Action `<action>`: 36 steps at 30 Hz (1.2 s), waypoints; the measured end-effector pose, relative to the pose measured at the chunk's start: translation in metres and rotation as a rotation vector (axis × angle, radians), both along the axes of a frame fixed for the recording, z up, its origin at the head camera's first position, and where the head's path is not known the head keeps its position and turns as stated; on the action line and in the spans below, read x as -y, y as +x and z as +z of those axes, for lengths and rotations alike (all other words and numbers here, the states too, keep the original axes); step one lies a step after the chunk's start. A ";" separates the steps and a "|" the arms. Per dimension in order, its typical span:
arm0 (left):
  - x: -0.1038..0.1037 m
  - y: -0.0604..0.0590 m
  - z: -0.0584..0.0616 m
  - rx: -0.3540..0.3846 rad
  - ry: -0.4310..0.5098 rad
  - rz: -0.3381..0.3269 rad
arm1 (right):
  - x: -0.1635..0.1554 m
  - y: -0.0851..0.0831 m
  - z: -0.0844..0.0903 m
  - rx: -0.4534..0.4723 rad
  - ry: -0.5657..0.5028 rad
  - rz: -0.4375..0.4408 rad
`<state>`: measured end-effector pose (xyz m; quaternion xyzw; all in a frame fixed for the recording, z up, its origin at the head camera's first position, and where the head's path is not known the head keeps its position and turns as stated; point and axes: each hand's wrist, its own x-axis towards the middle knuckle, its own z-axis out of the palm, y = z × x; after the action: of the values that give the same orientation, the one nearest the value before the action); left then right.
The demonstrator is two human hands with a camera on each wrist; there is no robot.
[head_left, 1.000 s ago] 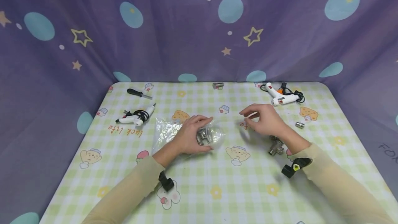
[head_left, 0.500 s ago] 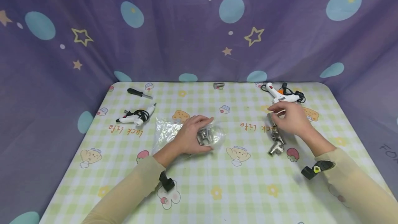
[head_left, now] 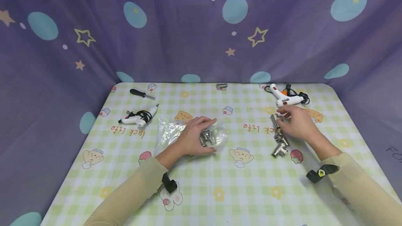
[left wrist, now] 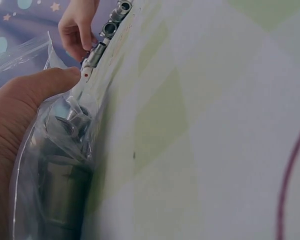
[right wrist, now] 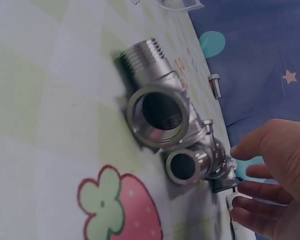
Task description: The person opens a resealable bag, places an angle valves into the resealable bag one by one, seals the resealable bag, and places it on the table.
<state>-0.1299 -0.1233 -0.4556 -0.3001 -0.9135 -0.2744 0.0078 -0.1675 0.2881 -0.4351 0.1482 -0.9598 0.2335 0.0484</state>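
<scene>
Fittings (head_left: 279,138) half hidden by right hand (head_left: 298,124)

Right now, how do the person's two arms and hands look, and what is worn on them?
Both arms wear long, plain beige sleeves reaching the wrists. The left hand and the right hand are bare: no gloves, rings or watch visible. A small black camera unit is strapped under the left wrist. A similar black unit under the right wrist carries a yellow marking. No cables show.
</scene>
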 end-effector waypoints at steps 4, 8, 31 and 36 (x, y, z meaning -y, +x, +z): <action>-0.001 0.000 0.000 0.004 -0.018 0.005 | -0.002 -0.001 -0.003 0.034 0.027 -0.037; -0.001 -0.001 0.000 0.004 -0.019 0.006 | -0.002 0.000 -0.006 0.063 0.030 -0.059; 0.000 -0.001 -0.002 -0.002 -0.004 -0.007 | 0.012 -0.006 -0.016 0.045 0.005 -0.066; -0.001 -0.003 -0.001 0.000 0.005 -0.013 | 0.015 -0.008 -0.014 0.014 -0.035 -0.051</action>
<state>-0.1331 -0.1226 -0.4569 -0.3059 -0.9110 -0.2765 0.0068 -0.1755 0.2735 -0.4488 0.1210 -0.9594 0.2499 0.0501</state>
